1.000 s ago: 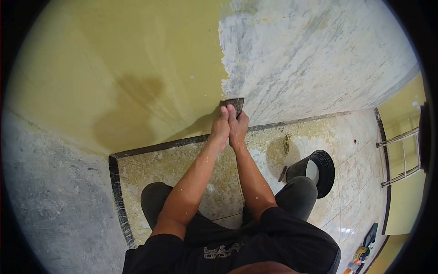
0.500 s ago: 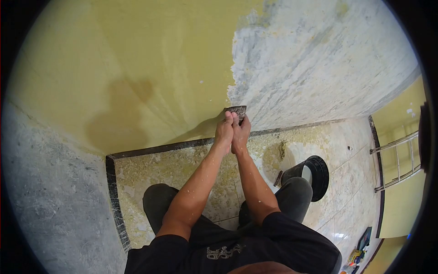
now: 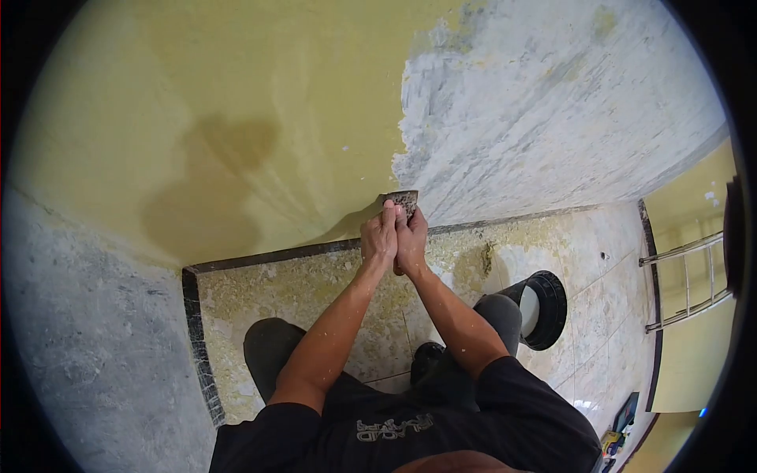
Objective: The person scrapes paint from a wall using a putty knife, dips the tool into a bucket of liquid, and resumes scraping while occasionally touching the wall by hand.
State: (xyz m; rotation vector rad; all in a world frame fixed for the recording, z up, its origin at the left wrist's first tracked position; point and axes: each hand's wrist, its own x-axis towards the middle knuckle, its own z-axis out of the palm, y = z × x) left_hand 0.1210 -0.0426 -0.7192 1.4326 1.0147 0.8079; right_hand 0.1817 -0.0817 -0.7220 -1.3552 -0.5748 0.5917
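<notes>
Shifted left, the scraper (image 3: 407, 202) points lengthwise at the wall (image 3: 315, 94), left hand (image 3: 378, 238) and right hand (image 3: 411, 241) wrapping fingers around; bucket (image 3: 558, 315) holds whitish liquid (image 3: 530, 309).

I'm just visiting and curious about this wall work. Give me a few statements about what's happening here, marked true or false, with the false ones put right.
1. The left hand and right hand are both on the scraper. True.
2. The scraper's blade lies flat on the ground. False: it is up at the wall.
3. A black bucket stands on the person's right. True.
4. The floor beside the person's knees is spotless. False: pale flakes are scattered over it.
5. The wall is yellow left of the scraper and mostly whitish up to its right. True.
6. The person wears long sleeves. False: the dark shirt has short ones.
</notes>
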